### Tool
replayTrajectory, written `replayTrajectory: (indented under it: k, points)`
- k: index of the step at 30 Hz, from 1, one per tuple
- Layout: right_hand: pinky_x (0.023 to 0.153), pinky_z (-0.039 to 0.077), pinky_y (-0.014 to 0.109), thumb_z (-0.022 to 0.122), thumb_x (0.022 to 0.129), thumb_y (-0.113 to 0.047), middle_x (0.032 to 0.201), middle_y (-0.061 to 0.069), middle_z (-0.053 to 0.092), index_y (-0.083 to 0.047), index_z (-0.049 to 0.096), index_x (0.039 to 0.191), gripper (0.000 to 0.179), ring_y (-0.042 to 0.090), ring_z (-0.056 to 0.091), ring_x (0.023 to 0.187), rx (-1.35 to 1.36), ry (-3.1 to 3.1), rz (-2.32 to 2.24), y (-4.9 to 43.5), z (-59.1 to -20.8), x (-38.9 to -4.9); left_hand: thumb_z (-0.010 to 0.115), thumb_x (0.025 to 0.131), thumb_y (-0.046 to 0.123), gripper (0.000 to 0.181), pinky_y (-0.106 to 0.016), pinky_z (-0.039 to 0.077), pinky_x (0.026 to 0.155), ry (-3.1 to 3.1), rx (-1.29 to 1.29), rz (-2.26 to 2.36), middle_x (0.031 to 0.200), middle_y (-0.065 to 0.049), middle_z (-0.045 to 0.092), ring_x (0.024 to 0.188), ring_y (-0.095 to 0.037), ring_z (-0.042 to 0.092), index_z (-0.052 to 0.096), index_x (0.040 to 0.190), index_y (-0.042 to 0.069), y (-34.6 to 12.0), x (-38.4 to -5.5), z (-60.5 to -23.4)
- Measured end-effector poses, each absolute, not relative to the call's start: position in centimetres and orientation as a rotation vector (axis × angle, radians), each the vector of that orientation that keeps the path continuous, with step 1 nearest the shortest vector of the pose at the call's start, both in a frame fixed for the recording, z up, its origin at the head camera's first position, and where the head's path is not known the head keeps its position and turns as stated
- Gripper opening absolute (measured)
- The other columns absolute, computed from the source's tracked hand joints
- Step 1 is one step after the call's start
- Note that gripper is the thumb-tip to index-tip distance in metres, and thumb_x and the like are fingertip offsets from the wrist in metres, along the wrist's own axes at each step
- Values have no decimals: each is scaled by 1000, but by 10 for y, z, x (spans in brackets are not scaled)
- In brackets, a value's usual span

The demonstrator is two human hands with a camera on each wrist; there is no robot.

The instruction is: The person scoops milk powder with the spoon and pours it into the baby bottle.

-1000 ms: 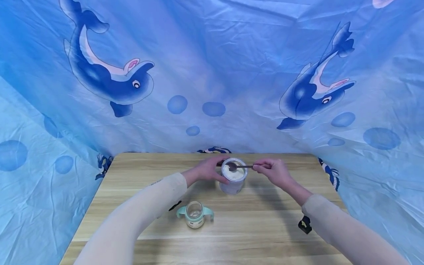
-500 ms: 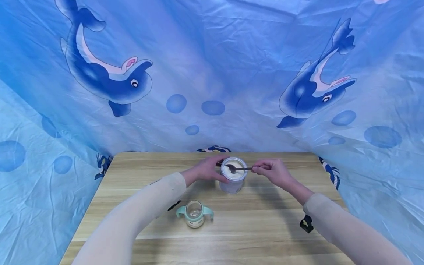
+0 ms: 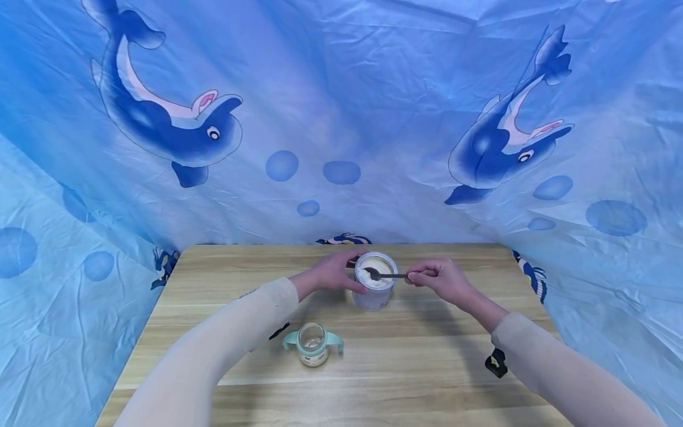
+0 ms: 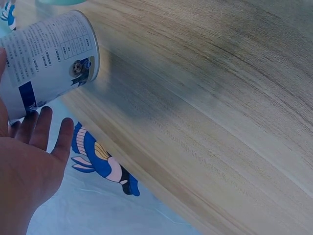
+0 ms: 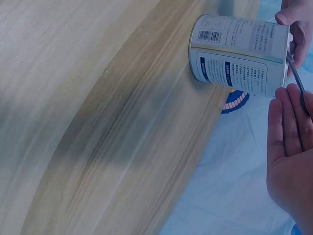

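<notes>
An open can (image 3: pixel 372 301) of creamy white powder (image 3: pixel 383 283) stands upright near the table's back edge. My left hand (image 3: pixel 333 273) holds it from the left, thumb and fingers spread round its upper part; printed labels show on the can (image 4: pixel 46 58) in the left wrist view. From the right, my right hand (image 3: pixel 437 277) pinches the handle of a dark brown spoon (image 3: pixel 393 276). The spoon's bowl is over the powder inside the rim. In the right wrist view the spoon (image 5: pixel 298 81) reaches the can's mouth past my fingers.
A small clear bottle (image 3: pixel 313 357) with two mint-green handles and an open top stands nearer me, front left of the can. The wooden table (image 3: pixel 405 367) ends just behind the can, where a blue dolphin-print sheet (image 3: pixel 341 118) hangs.
The right hand and spoon handle have lowered slightly, and the spoon's bowl has shifted a little within the can. The left hand keeps its hold on the can. The head view has drifted slightly.
</notes>
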State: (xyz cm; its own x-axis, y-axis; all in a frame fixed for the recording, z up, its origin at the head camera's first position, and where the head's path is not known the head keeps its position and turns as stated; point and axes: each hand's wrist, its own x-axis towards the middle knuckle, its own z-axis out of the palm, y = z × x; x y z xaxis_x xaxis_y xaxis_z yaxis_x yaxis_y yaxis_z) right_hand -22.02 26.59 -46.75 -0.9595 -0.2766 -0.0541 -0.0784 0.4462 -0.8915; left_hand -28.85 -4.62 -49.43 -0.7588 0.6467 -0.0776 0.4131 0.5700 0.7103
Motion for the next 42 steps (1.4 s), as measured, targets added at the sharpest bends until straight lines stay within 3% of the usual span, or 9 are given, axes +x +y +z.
replayTrajectory:
  k: [10, 20, 31, 42]
  points:
    - [90, 65, 39, 73, 102, -7, 104, 18, 81, 7, 77, 114, 19, 33, 78, 102, -248, 2345, -1628, 267, -472, -217, 96, 80, 41, 102, -48, 42, 122, 2484, 870, 1003, 154, -6, 60, 142, -26, 56, 44, 163, 17, -47, -289, -495]
    - [91, 65, 40, 72, 102, -7, 103, 17, 81, 13, 71, 118, 26, 19, 79, 94, -195, 2217, -1729, 266, -479, -215, 97, 79, 40, 101, -43, 43, 121, 2467, 870, 1021, 155, -3, 59, 142, -23, 56, 44, 163, 20, -47, -291, -496]
    - [87, 66, 35, 67, 104, -4, 101, 23, 79, 21, 66, 119, 30, 20, 79, 91, -170, 2108, -1822, 267, -489, -215, 96, 81, 38, 97, -46, 47, 118, 2425, 848, 1050, 153, -4, 60, 139, -27, 59, 46, 162, 18, -46, -289, -494]
    - [86, 66, 35, 63, 105, -2, 96, 16, 81, 22, 66, 118, 27, 18, 80, 90, -147, 2024, -1868, 267, -496, -215, 96, 81, 37, 97, -47, 45, 120, 2410, 857, 1060, 154, -4, 59, 141, -27, 57, 45, 162, 19, -46, -290, -496]
